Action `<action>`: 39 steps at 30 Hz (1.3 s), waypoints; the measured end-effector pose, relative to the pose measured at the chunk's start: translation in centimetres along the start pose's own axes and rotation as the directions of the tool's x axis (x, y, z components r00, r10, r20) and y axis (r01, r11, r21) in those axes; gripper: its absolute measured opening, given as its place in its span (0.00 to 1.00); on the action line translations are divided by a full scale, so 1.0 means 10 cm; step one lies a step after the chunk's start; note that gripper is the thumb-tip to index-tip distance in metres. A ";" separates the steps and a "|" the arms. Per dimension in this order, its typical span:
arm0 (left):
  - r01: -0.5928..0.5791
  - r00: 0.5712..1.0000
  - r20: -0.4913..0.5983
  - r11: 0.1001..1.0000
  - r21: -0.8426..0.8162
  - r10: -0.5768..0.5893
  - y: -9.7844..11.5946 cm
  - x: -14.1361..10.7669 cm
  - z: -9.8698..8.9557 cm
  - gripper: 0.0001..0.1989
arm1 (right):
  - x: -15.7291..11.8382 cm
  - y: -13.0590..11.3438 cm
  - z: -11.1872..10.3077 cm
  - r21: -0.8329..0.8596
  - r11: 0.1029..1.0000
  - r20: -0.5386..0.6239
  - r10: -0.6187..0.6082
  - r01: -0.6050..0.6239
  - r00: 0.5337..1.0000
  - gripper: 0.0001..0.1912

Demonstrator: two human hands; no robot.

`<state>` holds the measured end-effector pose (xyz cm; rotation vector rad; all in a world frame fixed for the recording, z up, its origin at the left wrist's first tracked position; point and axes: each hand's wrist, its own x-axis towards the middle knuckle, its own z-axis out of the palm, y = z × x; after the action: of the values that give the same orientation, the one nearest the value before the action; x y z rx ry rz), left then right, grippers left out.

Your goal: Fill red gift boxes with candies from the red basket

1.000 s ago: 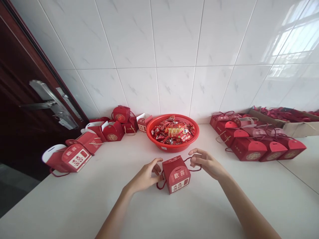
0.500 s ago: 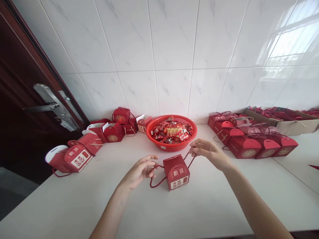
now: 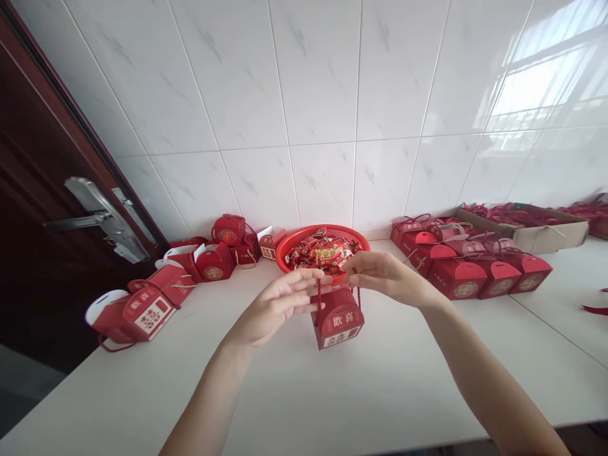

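**Two hands raising the cords of a red gift box**

From left to right: a dark red door (image 3: 35, 152) with a metal lever handle (image 3: 78, 221) borders the white worktop (image 3: 403, 380). Beside it stand red gift boxes, among them an open box (image 3: 130, 313) with a white-lined flap. Near the tiled wall, a red plastic basket (image 3: 280, 256) holds wrapped sweets (image 3: 327, 254).

The left hand (image 3: 272, 307), palm partly turned to the viewer, grasps the left cord (image 3: 320, 294) at its fingertips. The central gift box (image 3: 338, 321) lies between and just below the hands, in front of the basket; whether its base touches the worktop cannot be told. It is deep red and closed, with a rounded front flap bearing the pale characters 歡喜 above a white label with red characters and a darker red panel. The right hand (image 3: 389, 278) pinches the right cord (image 3: 359, 296), its fingertips bunched near those of the left.

Farther right are rows of red gift boxes, then a cardboard carton (image 3: 555, 237) of red items.
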<state>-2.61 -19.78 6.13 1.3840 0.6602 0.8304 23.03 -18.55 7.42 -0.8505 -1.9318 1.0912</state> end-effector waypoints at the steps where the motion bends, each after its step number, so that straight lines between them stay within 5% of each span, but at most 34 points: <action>1: -0.010 1.000 -0.001 1.000 0.028 0.010 0.05 0.04 0.04 0.18 | 0.03 -0.05 0.01 -0.032 0.999 -0.009 -0.003 0.003 1.000 0.13; 8: -0.036 0.998 0.053 0.984 0.174 0.027 0.34 0.26 0.30 0.26 | 0.19 -0.24 0.16 -0.369 0.927 -0.224 -0.013 -0.072 0.974 0.10; 13: -0.069 0.997 0.055 0.953 0.294 0.056 0.36 0.35 0.41 0.29 | 0.25 -0.28 0.27 -0.514 0.828 -0.352 0.033 -0.223 0.935 0.11; 17: -0.114 0.993 0.081 0.914 0.388 0.090 0.29 0.38 0.46 0.30 | 0.29 -0.24 0.31 -0.569 0.795 -0.359 -0.009 -0.211 0.933 0.13; 21: -0.172 0.976 -0.028 0.845 0.507 0.216 0.11 0.42 0.45 0.32 | 0.30 -0.21 0.29 -0.530 0.818 -0.416 -0.023 -0.222 0.909 0.16; 27: -0.109 0.867 -0.260 0.671 0.734 0.425 -0.25 0.53 0.34 0.30 | 0.28 -0.19 0.23 -0.434 0.877 -0.479 -0.032 -0.206 0.877 0.15; 34: -0.047 0.929 -0.212 0.668 0.742 0.302 -0.50 0.59 0.31 0.10 | 0.21 -0.03 0.22 -0.269 0.953 -0.422 0.010 -0.136 0.907 0.14; 39: -0.055 0.965 -0.124 0.640 0.766 0.232 -0.71 0.61 0.36 0.14 | 0.13 0.12 0.24 -0.149 0.981 -0.310 0.077 -0.128 0.948 0.11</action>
<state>4.63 -16.80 -0.12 2.1574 1.1674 0.8720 20.57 -17.92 5.89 -1.1523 -1.7509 0.8080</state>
